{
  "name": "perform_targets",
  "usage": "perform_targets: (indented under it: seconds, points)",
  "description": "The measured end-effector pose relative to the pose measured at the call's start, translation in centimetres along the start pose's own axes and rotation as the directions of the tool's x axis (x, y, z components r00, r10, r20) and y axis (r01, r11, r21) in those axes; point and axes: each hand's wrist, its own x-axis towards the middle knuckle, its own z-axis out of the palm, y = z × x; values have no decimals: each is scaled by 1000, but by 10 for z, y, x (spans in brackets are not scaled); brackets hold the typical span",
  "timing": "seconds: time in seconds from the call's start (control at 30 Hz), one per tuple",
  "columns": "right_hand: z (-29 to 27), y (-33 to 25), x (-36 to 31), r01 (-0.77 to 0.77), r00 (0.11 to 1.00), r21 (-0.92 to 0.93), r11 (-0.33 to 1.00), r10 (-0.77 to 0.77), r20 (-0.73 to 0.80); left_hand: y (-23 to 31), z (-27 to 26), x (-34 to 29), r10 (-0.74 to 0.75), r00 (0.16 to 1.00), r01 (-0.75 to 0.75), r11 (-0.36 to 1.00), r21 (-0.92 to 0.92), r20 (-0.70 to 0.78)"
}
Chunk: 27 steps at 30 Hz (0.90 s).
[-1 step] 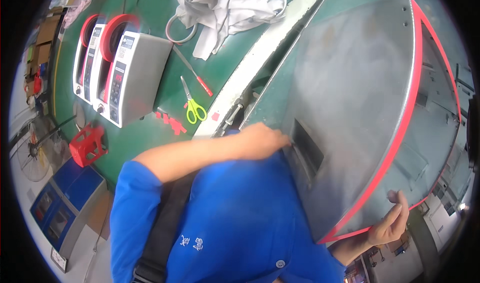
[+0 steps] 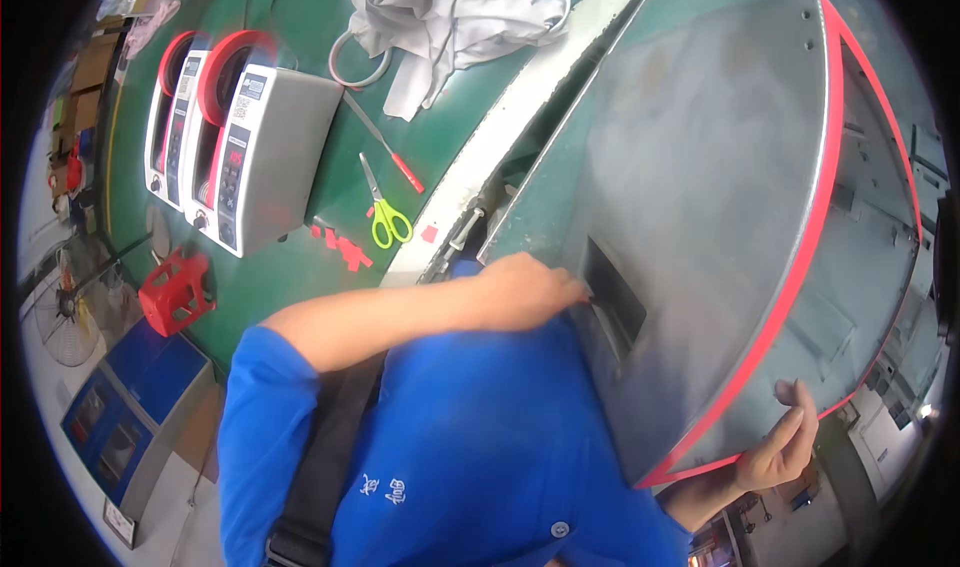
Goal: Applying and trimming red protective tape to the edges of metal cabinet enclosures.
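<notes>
A large grey sheet-metal box (image 2: 700,167) stands tilted in front of me, with red tape (image 2: 765,352) along its open rim. My left hand (image 2: 535,292) reaches across my body to the rectangular cut-out (image 2: 612,292) in the box's side. Its fingers are closed together at the edge of that slot; what they hold, if anything, is hidden. My right hand (image 2: 780,447) is at the lower taped corner, its fingers loosely bent and apart, with nothing visible in them.
Two white tape dispensers (image 2: 270,157) carry red rolls on the green table (image 2: 350,262). Yellow-green scissors (image 2: 390,227), a red-handled knife (image 2: 405,172), red tape scraps (image 2: 350,252), a tape ring (image 2: 360,62) and a grey cloth (image 2: 460,17) lie there. A red stool (image 2: 175,292) stands left.
My left hand has shifted very slightly right and down along the slot's edge. My right hand and the box hold their places.
</notes>
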Motion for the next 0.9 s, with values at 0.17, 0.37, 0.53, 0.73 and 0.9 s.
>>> perform_targets:
  seconds: [0.17, 0.37, 0.53, 0.73, 0.9]
  points:
    - [0, -2, -1, 0, 1000, -2, 1000, 0, -20, -15, 2, 7, -35, 997, 28, 994, 110, 62]
    - [1, 1, -2, -6, 1000, 21, 1000, 6, -19, 41, -28, -8, 106, 994, -104, 990, -95, 10]
    - [0, -3, -1, -28, 999, 4, 1000, 28, -18, 31, -29, -2, 29, 997, -31, 999, 34, 73]
    - [-1, 0, -3, -17, 1000, 24, 1000, 17, -1, 19, -14, -3, 11, 1000, -9, 999, -49, 29]
    - [-3, 2, -5, -37, 999, 37, 999, 37, 1, -9, -1, 7, -89, 995, 85, 993, 84, 54]
